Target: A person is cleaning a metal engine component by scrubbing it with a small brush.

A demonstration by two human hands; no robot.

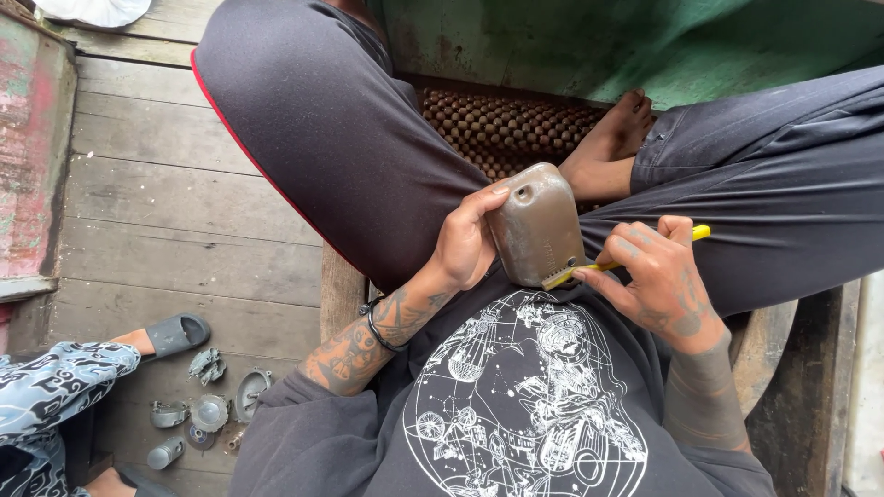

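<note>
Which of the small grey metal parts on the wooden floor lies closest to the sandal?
The jagged, irregular grey part, uppermost of the group, just right of the dark sandal. The round cap-like parts and the small cylinder lie farther below.

metal cover (537, 224): dull brown-grey, rounded, gripped upright in left hand (465, 244)
yellow tool (635, 259): thin, right hand (656, 279) presses it against cover's lower edge

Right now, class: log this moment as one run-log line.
left hand: holds metal cover | right hand: yellow tool at cover's edge | floor: metal parts
</note>
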